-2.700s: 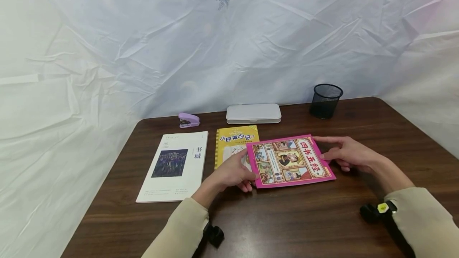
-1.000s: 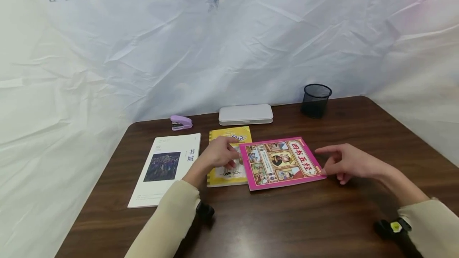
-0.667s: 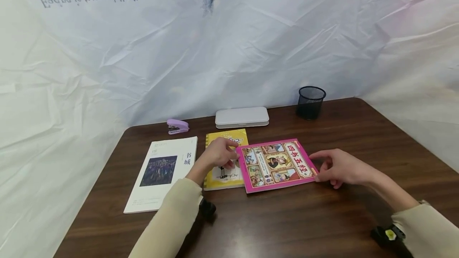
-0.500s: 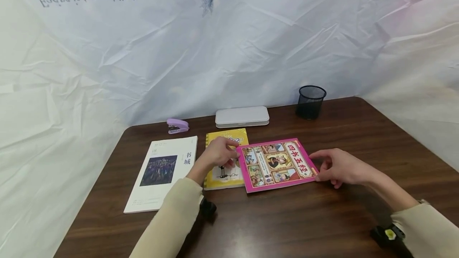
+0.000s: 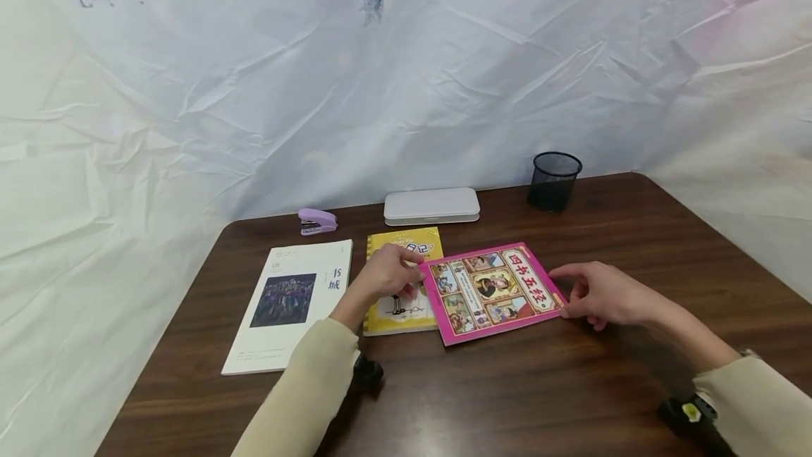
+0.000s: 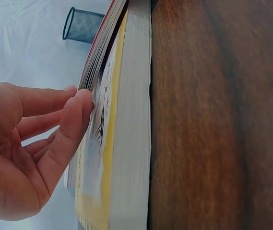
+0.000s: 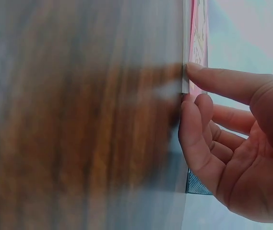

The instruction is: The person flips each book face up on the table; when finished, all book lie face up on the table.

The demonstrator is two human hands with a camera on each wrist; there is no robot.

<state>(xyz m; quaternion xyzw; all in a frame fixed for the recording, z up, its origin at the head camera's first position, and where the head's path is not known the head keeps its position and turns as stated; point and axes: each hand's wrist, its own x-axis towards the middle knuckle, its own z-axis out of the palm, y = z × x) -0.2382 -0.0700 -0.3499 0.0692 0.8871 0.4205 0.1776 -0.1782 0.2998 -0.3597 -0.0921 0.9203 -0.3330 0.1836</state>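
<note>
A pink comic-style book (image 5: 495, 288) lies face up, its left edge overlapping a yellow book (image 5: 406, 323). My left hand (image 5: 387, 273) reaches over the yellow book and pinches the pink book's left edge. In the left wrist view, thumb and fingers of the left hand (image 6: 30, 148) meet at its page edges, slightly above the yellow cover. At the near right corner, my right hand (image 5: 605, 295) pinches the pink book between thumb and index finger. The right wrist view shows the right hand (image 7: 242, 143) at that thin edge, its other fingers curled.
A white book (image 5: 288, 302) lies to the left on the dark wooden table (image 5: 495, 400). Along the back stand a purple stapler (image 5: 317, 221), a white flat case (image 5: 431, 206) and a black mesh pen cup (image 5: 555, 182). White sheeting (image 5: 393, 104) hangs behind.
My left hand has moved from the pink book's near left corner up its left edge. The right hand, briefly loose, again grips the corner. The book has turned slightly in the last half second.
</note>
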